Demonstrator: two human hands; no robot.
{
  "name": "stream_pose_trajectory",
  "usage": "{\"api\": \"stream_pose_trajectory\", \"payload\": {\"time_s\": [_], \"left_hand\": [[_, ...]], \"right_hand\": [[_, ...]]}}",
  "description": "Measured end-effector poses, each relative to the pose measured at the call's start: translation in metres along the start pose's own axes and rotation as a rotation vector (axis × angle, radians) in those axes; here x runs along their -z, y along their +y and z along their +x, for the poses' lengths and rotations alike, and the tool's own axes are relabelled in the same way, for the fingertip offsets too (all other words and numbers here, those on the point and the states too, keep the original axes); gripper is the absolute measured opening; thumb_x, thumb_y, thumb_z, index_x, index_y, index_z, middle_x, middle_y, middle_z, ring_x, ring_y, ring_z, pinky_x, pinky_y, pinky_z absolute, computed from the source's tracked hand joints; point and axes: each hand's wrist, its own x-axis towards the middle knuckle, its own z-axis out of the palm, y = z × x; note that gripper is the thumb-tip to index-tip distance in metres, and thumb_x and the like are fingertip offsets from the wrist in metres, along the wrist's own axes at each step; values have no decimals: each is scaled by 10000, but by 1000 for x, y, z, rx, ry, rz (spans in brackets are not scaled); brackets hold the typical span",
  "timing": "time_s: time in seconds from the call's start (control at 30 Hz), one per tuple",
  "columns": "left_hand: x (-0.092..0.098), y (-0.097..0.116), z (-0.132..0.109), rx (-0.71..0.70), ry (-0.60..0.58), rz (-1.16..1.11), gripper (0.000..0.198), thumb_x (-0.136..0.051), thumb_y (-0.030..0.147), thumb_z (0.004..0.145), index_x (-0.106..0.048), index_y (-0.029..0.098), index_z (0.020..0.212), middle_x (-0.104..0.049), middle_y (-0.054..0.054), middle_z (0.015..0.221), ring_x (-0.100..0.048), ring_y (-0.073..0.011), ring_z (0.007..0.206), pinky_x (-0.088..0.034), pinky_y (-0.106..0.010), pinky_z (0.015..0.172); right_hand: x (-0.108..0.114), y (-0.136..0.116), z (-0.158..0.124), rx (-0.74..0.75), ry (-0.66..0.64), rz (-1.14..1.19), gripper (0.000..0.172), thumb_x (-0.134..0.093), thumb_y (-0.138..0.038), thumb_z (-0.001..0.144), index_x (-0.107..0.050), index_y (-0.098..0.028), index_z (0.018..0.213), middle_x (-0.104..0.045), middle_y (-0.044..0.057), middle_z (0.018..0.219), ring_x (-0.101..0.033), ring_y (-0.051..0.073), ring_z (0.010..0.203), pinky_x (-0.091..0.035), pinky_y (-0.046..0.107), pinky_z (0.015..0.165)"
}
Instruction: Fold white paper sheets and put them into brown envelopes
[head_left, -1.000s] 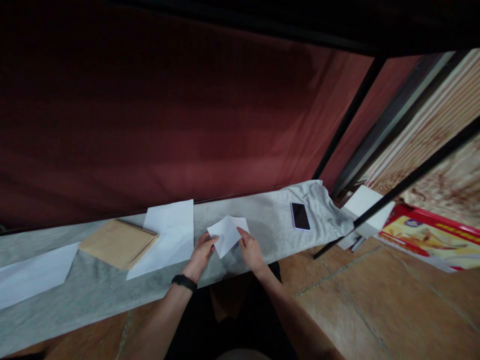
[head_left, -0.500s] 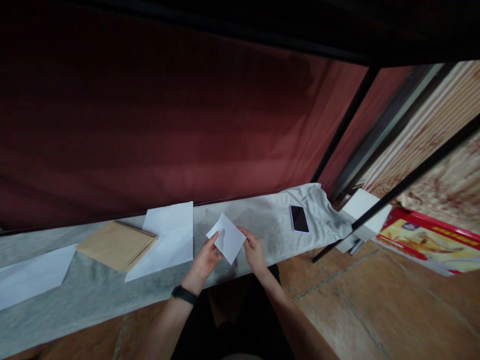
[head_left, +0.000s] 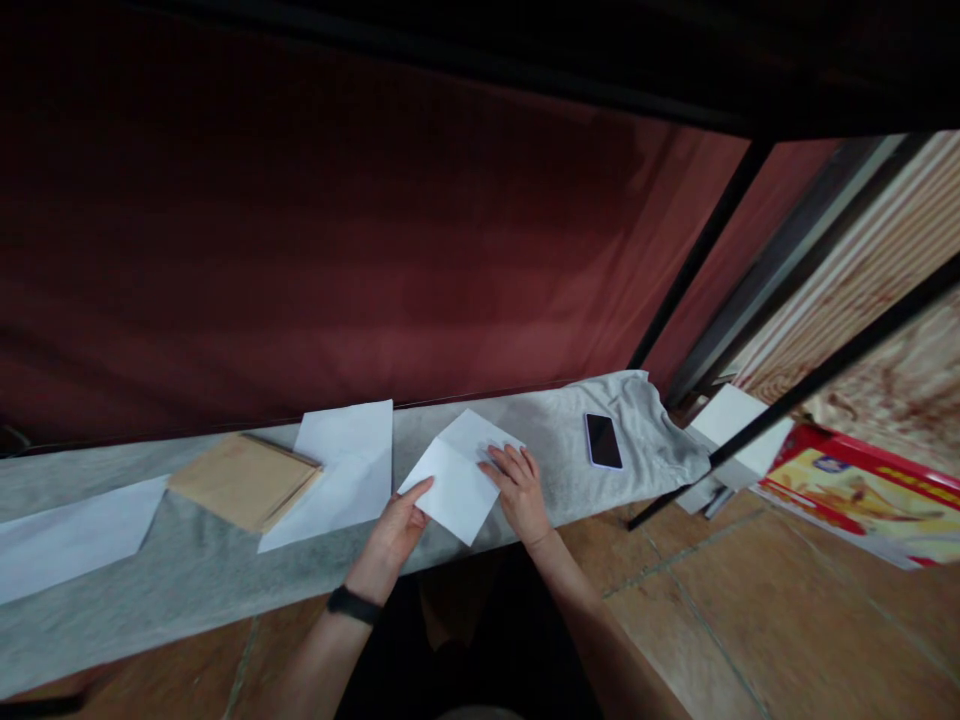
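A white sheet of paper (head_left: 456,474) with a fold crease lies opened out on the grey cloth-covered ledge (head_left: 187,570). My left hand (head_left: 397,525) grips its near left corner, thumb on top. My right hand (head_left: 517,485) rests flat on its right side with the fingers stretched out. A black band sits on my left wrist.
Left of my hands lie another white sheet (head_left: 341,472), a stack of brown envelopes (head_left: 244,480) and one more white sheet (head_left: 71,535). A black phone (head_left: 604,440) lies on the cloth to the right. Beyond are white paper (head_left: 731,420), a red box (head_left: 862,480) and a tiled floor.
The paper was held folded small between both hands above the ledge. It now lies unfolded and larger on the cloth, with my right hand flattened on it.
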Motion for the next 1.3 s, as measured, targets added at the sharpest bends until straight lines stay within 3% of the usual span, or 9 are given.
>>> {"api": "stream_pose_trajectory", "payload": {"time_s": [0.3, 0.4, 0.5, 0.6, 0.73, 0.9, 1.1, 1.2, 1.3], "left_hand": [[1, 0, -7, -30, -62, 55, 398, -783, 71, 708, -695, 155, 1087, -783, -88, 976, -750, -230, 909, -608, -301, 798], [0, 0, -5, -77, -53, 43, 447, -785, 56, 690, -682, 190, 1104, -780, -65, 1014, -746, -206, 907, -597, -283, 794], [1, -6, 0, -86, -30, 49, 370, -772, 83, 709, -691, 184, 1055, -779, -69, 987, -745, -202, 859, -591, -278, 729], [7, -20, 6, -51, 77, 76, 262, -764, 94, 714, -695, 183, 950, -768, -52, 861, -737, -192, 774, -567, -262, 643], [22, -42, 8, -34, 171, 80, 258, -775, 48, 653, -668, 191, 840, -741, -11, 783, -707, -161, 710, -543, -245, 618], [33, -56, 2, -36, 139, 174, 350, -825, 98, 604, -687, 167, 919, -742, -53, 892, -703, -199, 793, -543, -268, 624], [48, -51, -1, -181, 200, 243, 325, -756, 216, 750, -675, 201, 1065, -725, -40, 928, -687, -195, 848, -551, -290, 721], [54, -46, 6, -286, 182, 346, 294, -713, 109, 735, -688, 206, 1010, -714, -30, 911, -673, -190, 864, -536, -306, 811], [53, -40, 19, -396, 154, 495, 381, -705, 2, 665, -706, 227, 972, -706, -28, 1009, -655, -183, 978, -485, -298, 949]], "right_hand": [[1, 10, 0, 8, -10, -17, 472, -502, -39, 947, -665, -336, 1276, -563, 13, 1459, -419, 201, 1398, -295, 460, 1183], [-2, 16, 10, -39, -59, -5, 494, -459, -44, 962, -653, -354, 1293, -536, 4, 1487, -395, 201, 1424, -273, 473, 1197], [-9, 20, 13, -90, -141, 1, 579, -431, -11, 930, -575, -323, 1396, -453, 30, 1556, -351, 221, 1461, -247, 495, 1210], [-22, 20, -3, -100, -263, 5, 716, -445, 42, 837, -476, -260, 1486, -375, 81, 1600, -316, 255, 1484, -250, 515, 1207], [-36, 15, -47, -57, -406, 71, 815, -482, 59, 746, -473, -280, 1488, -425, 66, 1573, -377, 249, 1455, -272, 506, 1205], [-41, 12, -80, -92, -468, 225, 750, -527, 25, 727, -556, -252, 1423, -565, 76, 1460, -503, 222, 1358, -344, 457, 1184], [-39, 16, -78, -193, -426, 351, 727, -488, 51, 692, -630, -255, 1336, -641, 63, 1365, -566, 222, 1279, -394, 480, 1149], [-39, 19, -70, -278, -385, 376, 626, -489, 18, 759, -642, -245, 1306, -693, 64, 1271, -616, 224, 1196, -459, 452, 1083], [-42, 22, -56, -354, -339, 388, 436, -505, -80, 869, -661, -232, 1246, -720, 66, 1201, -650, 221, 1130, -496, 418, 1022]]}}
